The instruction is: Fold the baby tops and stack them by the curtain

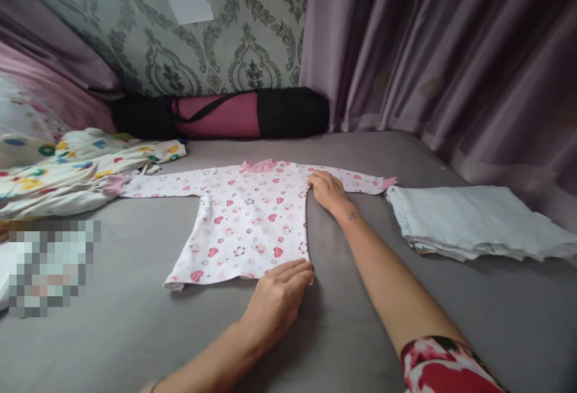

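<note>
A small white long-sleeved shirt (250, 219) lies spread out flat, printed with pink hearts and flowers. Its collar and cuffs are pink, and both sleeves stretch out sideways. At the lower right corner of the hem, my left hand (280, 297) has its fingers closed together on the fabric. My right hand (328, 190) pinches the shirt at the right underarm, where the sleeve meets the body. The fingertips of both hands are partly hidden.
The shirt lies on a grey sheet (360, 321). To the right is a stack of folded white cloths (478, 219). Colourful patterned clothes (90, 167) are heaped at left, near a blurred-out item (58, 267). A black and maroon long bag (220, 115) lies along the wall beside purple curtains (383, 38).
</note>
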Demonstrator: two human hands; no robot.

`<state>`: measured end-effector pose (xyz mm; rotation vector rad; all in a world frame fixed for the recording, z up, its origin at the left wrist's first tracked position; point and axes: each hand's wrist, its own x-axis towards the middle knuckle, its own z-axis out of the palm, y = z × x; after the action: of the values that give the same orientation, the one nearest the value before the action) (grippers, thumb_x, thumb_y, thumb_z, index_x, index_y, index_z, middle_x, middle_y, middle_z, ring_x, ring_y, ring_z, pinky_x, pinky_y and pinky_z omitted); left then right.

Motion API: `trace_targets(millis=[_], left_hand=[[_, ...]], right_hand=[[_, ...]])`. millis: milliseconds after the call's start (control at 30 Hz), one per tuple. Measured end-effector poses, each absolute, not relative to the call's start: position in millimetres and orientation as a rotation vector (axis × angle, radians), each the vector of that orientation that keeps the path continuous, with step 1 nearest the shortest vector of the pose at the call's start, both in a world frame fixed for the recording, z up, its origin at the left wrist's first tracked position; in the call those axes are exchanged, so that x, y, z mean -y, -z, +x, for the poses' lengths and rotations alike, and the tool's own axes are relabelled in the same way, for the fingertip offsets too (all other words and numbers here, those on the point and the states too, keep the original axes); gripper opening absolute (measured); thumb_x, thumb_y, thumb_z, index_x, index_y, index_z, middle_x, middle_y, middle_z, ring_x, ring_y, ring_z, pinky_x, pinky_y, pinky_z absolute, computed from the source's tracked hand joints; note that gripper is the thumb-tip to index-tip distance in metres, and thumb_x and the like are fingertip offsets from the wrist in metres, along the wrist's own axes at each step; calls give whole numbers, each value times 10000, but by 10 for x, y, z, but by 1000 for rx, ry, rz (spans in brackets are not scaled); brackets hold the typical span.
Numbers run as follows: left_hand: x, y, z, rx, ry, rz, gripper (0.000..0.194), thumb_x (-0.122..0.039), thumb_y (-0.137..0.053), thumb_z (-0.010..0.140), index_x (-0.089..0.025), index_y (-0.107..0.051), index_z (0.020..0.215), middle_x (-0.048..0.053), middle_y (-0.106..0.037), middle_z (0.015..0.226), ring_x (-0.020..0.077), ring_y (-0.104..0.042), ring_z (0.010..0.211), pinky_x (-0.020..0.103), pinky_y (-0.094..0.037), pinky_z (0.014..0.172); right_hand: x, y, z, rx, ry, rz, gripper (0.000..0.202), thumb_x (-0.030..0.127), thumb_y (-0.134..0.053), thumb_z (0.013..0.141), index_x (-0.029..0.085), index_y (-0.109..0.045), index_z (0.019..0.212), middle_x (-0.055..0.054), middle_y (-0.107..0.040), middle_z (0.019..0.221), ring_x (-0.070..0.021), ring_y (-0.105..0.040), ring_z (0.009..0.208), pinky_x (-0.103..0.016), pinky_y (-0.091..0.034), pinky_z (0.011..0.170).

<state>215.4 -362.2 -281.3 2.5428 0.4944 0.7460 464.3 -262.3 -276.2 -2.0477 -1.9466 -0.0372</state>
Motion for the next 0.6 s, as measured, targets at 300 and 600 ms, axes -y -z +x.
trace_targets(millis=[300,600], left_hand=[[3669,2746,2147,-466,-561,2690,313,-83,-394,922,-149,-590,1156,122,-657,1255,221,-573,1235,365,-505,1030],[3664,2768,2111,-288,-453,2626,359,-109,-395,930,-125,-549,1254,132,-574,1371,211,-467,1338,362,-375,1141]], right_hand=[[2699,2594,4174,1859,126,-2201,426,58,-301,904,90,-601,1204,-217,-585,1281,-323,-491,1212,-452,-318,1012],[2832,2889,3537,2144,-214,-2014,661,472,-250,1000,58,-259,1515,-167,-180,1600,-291,-115,1482,-470,-86,1190]])
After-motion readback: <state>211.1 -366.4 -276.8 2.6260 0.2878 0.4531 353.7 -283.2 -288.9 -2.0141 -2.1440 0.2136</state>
